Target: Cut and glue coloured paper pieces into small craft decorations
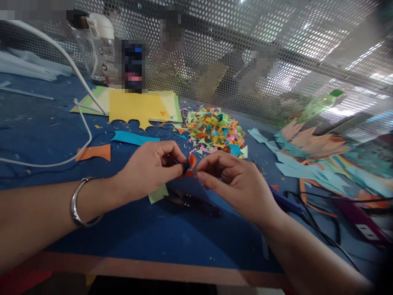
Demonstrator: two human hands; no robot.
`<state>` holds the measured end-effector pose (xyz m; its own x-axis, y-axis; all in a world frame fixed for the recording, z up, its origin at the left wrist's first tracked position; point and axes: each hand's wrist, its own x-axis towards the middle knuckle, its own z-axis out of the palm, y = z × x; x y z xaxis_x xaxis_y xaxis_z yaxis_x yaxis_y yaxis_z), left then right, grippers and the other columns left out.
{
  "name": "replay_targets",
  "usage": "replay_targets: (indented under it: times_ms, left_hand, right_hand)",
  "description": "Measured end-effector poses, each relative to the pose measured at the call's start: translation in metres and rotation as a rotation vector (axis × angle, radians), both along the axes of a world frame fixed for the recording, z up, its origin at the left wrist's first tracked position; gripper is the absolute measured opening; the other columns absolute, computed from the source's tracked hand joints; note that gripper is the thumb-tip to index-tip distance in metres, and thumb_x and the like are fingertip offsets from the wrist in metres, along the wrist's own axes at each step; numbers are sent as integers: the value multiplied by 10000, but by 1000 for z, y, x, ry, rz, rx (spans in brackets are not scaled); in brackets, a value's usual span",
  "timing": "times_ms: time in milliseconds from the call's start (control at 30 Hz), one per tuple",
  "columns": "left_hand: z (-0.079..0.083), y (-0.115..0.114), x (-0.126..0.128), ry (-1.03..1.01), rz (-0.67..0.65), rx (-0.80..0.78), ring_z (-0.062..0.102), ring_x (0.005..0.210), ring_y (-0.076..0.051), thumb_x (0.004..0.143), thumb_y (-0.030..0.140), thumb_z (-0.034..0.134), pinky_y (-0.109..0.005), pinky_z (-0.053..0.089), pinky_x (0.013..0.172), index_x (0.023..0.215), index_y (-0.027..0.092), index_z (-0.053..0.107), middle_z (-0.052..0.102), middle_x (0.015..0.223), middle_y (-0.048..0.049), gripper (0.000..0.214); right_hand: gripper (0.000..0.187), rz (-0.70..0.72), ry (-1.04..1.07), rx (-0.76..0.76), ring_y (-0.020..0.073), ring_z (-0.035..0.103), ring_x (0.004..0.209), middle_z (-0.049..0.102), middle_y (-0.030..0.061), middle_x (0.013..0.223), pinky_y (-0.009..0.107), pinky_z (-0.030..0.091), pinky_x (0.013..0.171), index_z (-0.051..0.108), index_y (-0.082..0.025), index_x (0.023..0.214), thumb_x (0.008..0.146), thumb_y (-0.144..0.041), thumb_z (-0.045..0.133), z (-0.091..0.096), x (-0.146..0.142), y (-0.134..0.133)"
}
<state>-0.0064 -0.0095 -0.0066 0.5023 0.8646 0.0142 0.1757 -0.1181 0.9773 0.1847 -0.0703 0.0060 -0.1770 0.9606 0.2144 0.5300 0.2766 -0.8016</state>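
Observation:
Between my two hands is a small orange and blue paper piece (192, 163), curled like a petal. My left hand (153, 164) pinches its left side between thumb and fingers. On the other side, the thumb and forefinger of my right hand (229, 174) are closed at its edge; the exact contact is partly hidden. Under the hands lies a pair of dark thread snips (196, 203) on the blue table (138, 241). A pale green paper scrap (159, 194) sticks out beneath my left hand. Left of it lie a blue paper strip (133, 138) and an orange paper strip (95, 153).
A heap of colourful paper scraps (215, 127) stands behind my hands. Yellow sheets (135, 106) and a phone (134, 65) are farther back, near bottles (106, 49). A white cable (66, 51) loops at left. Right are pale blue strips (313, 172), black cords and a purple power strip (359, 219).

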Motion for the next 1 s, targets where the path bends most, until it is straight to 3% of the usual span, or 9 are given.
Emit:
replay_targets:
  times_ms: [667,1000]
  left_hand:
    - [-2,0,0,7,-21,-10,612,601,-118,694,230,667,-224,455,561,730,180,584,660,652,14,103]
    - [-7,1,1,-50,-19,33,610,603,-121,696,226,673,-233,458,568,728,175,595,662,655,13,99]
  right_hand:
    - [95,10,66,-23,121,634,713,687,5,834,244,514,649,641,-200,930,854,-243,678,-4,0,2]
    - [125,20,100,-73,110,605,646,678,8,793,241,487,585,648,-184,921,859,-289,674,-5,2,4]
